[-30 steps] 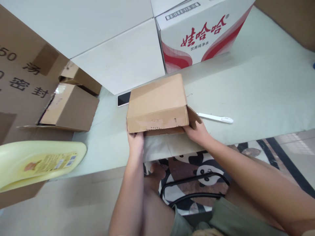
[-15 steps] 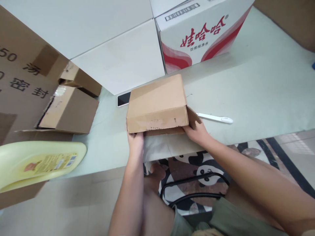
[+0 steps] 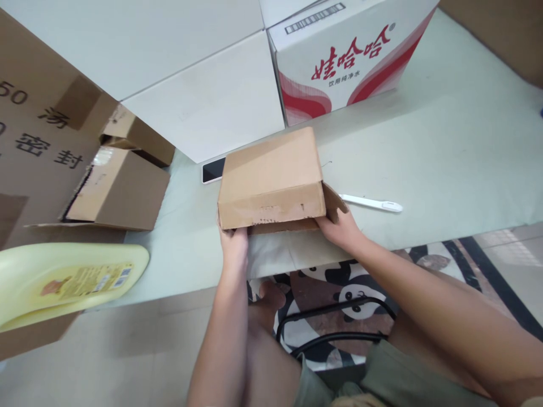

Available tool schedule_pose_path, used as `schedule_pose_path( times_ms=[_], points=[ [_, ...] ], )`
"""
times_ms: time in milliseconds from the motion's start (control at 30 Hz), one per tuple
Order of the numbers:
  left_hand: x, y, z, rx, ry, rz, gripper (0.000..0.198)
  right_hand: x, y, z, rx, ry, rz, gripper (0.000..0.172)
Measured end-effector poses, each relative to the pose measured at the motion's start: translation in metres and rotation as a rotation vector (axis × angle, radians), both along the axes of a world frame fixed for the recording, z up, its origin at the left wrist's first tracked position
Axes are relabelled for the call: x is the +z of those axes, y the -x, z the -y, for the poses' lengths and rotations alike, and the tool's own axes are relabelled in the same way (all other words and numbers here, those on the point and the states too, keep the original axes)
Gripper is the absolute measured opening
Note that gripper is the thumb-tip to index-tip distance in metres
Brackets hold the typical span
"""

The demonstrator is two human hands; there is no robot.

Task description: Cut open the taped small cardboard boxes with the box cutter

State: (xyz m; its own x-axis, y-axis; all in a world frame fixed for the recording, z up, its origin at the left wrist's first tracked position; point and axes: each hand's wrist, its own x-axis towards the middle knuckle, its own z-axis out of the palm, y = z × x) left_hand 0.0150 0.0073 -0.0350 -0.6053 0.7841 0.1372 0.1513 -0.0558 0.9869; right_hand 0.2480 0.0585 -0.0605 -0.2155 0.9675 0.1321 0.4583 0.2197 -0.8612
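A flat brown cardboard box [image 3: 271, 172] lies at the near edge of the pale green table [image 3: 445, 158], lid side toward me. My left hand [image 3: 233, 243] grips its near left corner from below, fingers tucked under the box. My right hand [image 3: 339, 226] holds the near right corner, where a side flap [image 3: 333, 200] sticks out. Both hands are closed on the box.
A white pen-like tool [image 3: 371, 203] lies right of the box. A phone [image 3: 213, 169] peeks out behind it. A red-and-white carton [image 3: 339, 56] and white boxes [image 3: 203, 102] stand at the back. Brown cartons [image 3: 123, 192] and a yellow plastic piece [image 3: 63, 280] sit left.
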Motion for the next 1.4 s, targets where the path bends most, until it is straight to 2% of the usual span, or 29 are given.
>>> schedule_pose_path(
  times_ms=[333,533,800,1167,1400],
  points=[
    [-0.0006,0.0001,0.0008,0.037,0.027,-0.022,0.067,-0.002,0.0024,0.0031,-0.013,-0.037,-0.024,0.023],
    [-0.0009,-0.0006,0.0011,0.025,0.037,-0.017,0.072,0.0009,0.004,0.0049,-0.015,-0.037,-0.042,0.029],
    [-0.0031,0.001,0.0017,0.051,0.053,-0.047,0.071,0.0034,0.0024,0.0045,0.006,0.024,-0.026,0.02],
    [-0.0026,0.0002,0.0016,0.033,0.05,-0.045,0.069,0.0009,0.0029,0.005,-0.008,-0.031,-0.017,0.025],
    [-0.0011,-0.0011,0.0014,0.043,0.043,-0.057,0.066,0.0014,0.0028,0.0048,0.0,-0.043,-0.025,0.022]
  ],
)
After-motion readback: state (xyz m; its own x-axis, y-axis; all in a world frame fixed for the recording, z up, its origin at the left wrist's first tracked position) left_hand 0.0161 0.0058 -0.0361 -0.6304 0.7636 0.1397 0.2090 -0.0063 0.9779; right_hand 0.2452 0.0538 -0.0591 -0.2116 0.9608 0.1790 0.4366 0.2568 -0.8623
